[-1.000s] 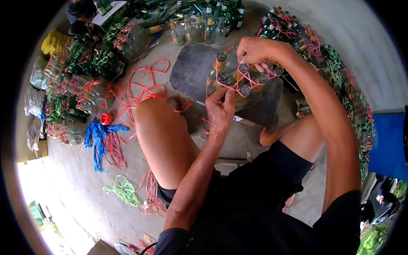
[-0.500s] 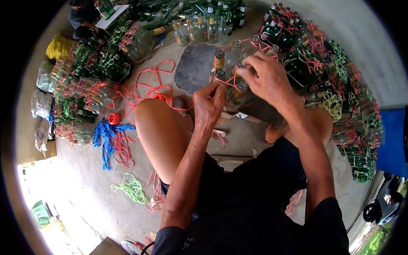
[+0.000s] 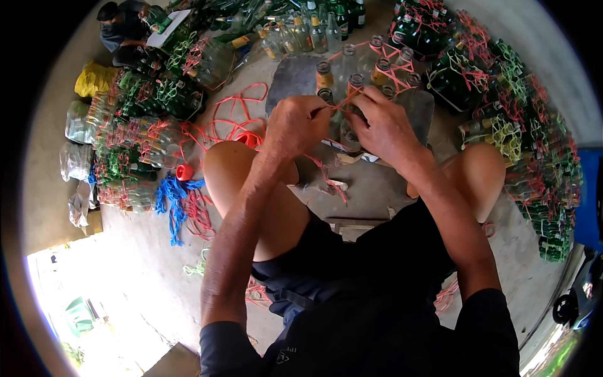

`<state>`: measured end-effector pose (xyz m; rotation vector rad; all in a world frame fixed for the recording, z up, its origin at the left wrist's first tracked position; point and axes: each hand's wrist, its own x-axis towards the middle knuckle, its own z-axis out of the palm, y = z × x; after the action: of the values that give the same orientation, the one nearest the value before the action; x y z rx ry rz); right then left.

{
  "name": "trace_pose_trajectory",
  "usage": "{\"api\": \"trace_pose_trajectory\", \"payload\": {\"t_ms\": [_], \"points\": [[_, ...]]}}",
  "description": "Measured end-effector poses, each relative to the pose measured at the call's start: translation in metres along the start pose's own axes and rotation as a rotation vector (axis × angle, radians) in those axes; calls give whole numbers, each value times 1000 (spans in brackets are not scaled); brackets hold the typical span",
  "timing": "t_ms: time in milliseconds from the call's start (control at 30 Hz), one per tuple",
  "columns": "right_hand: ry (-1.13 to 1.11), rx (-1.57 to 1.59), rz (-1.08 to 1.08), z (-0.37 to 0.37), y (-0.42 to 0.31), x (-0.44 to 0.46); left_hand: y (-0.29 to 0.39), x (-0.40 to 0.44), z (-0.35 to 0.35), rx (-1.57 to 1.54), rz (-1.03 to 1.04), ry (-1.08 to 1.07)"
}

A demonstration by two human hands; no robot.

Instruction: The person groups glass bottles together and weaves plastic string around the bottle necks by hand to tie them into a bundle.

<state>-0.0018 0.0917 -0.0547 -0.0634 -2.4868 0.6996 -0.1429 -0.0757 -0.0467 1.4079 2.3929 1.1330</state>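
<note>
A cluster of clear glass bottles (image 3: 349,65) stands upright on a dark flat slab between my knees, some with yellow neck labels. Pink plastic string (image 3: 402,78) runs around and between the necks. My left hand (image 3: 295,127) is closed just left of the cluster, pinching a strand of the string drawn taut. At the near bottles, my right hand (image 3: 384,125) has its thumb and fingers curled together on the string beside a neck. The fingertips partly hide the strand there, and both hands cover the nearest bottles in part.
Tied bundles of green bottles (image 3: 453,78) line the right side, and more bundles (image 3: 139,141) stand at left. Loose red string (image 3: 242,103) and blue string (image 3: 169,204) lie on the floor. Another person (image 3: 125,28) sits at the upper left, near a white board (image 3: 168,28).
My left hand has moved left and slightly up, drawing the string taut. The right hand has come down closer to the near bottle necks. The head view has shifted a little.
</note>
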Motion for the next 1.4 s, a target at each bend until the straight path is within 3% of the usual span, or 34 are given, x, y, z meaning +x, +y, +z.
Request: {"api": "trace_pose_trajectory", "payload": {"t_ms": [200, 500, 633, 700, 900, 1100, 1400], "points": [[21, 15, -13, 3, 1, -4, 10, 44, -36, 141, 277, -152], [37, -3, -64, 2, 1, -3, 0, 87, -29, 352, 371, -213], [-42, 76, 53, -1, -1, -4, -13, 101, -26, 299, 262, -315], [8, 55, -5, 2, 1, -4, -22, 103, -28, 219, 203, -360], [36, 27, 22, 6, 2, -6, -46, 66, -12, 28, 100, -40], [23, -27, 63, 5, 1, -11, -34, 28, 4, -263, -302, 134], [171, -108, 115, 11, -12, -19, -24, 5, 23, -689, -484, 260]]}}
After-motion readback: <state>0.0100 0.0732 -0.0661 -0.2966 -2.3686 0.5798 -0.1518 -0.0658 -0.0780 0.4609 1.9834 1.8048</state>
